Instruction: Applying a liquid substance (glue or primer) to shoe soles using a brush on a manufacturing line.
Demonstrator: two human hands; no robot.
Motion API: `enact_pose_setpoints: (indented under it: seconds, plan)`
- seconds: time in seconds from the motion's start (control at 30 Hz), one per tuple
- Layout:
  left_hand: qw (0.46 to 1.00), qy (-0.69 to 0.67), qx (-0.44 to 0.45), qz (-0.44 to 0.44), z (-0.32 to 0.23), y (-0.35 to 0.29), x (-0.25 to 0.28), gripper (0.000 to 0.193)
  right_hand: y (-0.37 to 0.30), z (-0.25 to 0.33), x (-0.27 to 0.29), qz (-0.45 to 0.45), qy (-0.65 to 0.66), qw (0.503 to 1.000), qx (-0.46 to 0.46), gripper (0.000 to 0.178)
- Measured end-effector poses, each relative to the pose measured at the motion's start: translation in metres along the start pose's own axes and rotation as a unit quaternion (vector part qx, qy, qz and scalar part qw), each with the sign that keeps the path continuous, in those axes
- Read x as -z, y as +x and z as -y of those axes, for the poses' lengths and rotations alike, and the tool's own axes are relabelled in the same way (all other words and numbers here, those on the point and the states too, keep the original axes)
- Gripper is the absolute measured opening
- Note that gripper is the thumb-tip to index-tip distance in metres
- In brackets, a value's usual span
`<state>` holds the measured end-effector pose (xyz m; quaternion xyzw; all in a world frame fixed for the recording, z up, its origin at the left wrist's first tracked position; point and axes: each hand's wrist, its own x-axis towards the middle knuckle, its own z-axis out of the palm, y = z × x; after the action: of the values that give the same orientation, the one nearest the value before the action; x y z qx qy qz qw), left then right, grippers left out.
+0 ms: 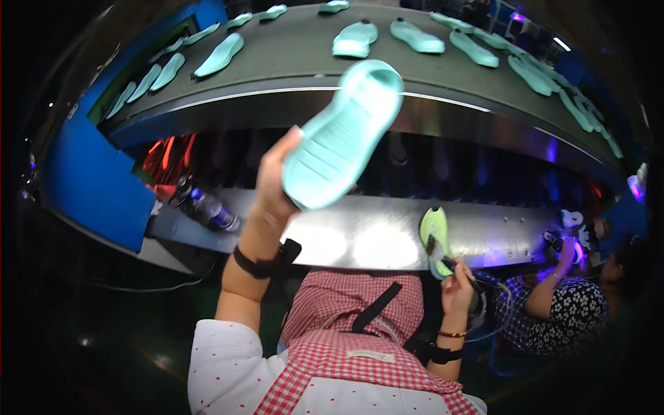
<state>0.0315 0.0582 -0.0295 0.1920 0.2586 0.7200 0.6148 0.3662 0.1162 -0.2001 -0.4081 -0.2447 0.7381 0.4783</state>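
Observation:
My left hand (274, 173) is raised in front of the conveyor, its fingers closed around the edge of a mint-green shoe sole (339, 142). The sole is tilted, its grooved face towards me and its narrower end up and to the right. Lower right, at the metal ledge, my right hand (456, 289) is closed on a slim dark handheld tool (449, 263). Its tip is close to a yellow-green shoe sole (434, 232) that lies on the ledge; I cannot tell if they touch. A dark patch shows on that sole's middle.
Several mint-green soles (220, 55) lie along the dark conveyor belt (283, 52). Below it runs the shiny metal ledge (387, 242), with bottles (211, 207) at its left end. A co-worker (564, 308) sits to the right, a hand near white parts under purple light.

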Motion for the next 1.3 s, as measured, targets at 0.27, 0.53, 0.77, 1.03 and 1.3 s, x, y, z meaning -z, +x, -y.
enact_pose_setpoints:
  seconds: [0.27,0.53,0.77,1.03,1.3]
  plan:
    - [0.906,-0.226,-0.280,-0.225,-0.103,0.147,0.029,0.071,-0.003,-0.014,-0.009,0.043,0.037,0.998,0.000,0.019]
    - [0.397,0.833,-0.353,-0.153,-0.050,0.187,0.024,0.056,0.002,-0.025,0.021,0.009,0.022,1.000,0.000,0.017]
    - [0.394,0.843,-0.311,-0.195,-0.066,0.203,0.050,0.060,0.007,-0.034,-0.005,0.073,0.021,0.997,-0.035,0.020]
    - [0.440,0.812,-0.336,-0.185,-0.067,0.203,0.060,0.040,0.005,-0.038,-0.004,0.090,0.018,0.995,-0.049,0.023]
    - [0.471,0.783,-0.361,-0.186,-0.067,0.198,0.064,0.037,0.009,-0.044,0.000,0.073,0.036,0.996,-0.048,0.021]
